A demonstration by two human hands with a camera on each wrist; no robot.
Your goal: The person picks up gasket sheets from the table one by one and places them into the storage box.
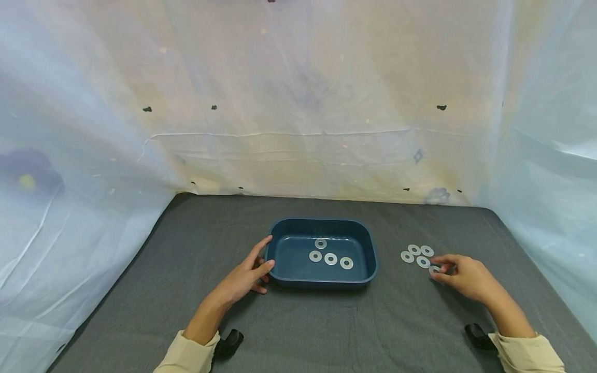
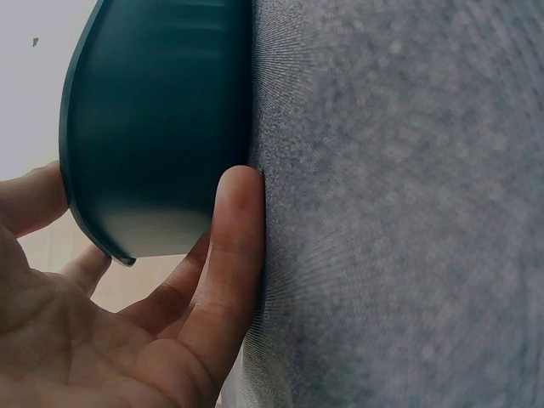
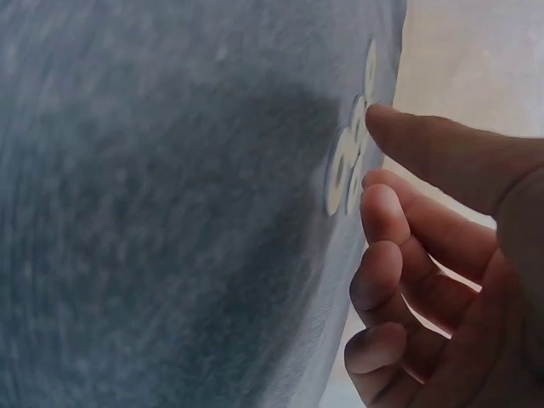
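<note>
A dark blue rectangular tray (image 1: 322, 284) lies on the grey cloth, with several flat pale washers (image 1: 346, 263) on its floor. My left hand (image 1: 239, 280) holds the tray's left end, its thumb and index finger at the rim. In the left wrist view, one finger (image 2: 238, 221) lies low beside the tray wall (image 2: 161, 119). My right hand (image 1: 468, 277) hovers at the loose washers (image 1: 414, 249) to the right of the tray. Its thumb (image 3: 425, 144) and bent fingers stand apart around the nearest washer (image 1: 434, 269), which they partly cover.
Grey cloth (image 1: 322, 331) covers the table. Light patterned sheeting (image 1: 308, 103) hangs behind it and on both sides. A black wrist strap piece (image 1: 228, 344) shows at the left cuff, another (image 1: 478, 335) at the right.
</note>
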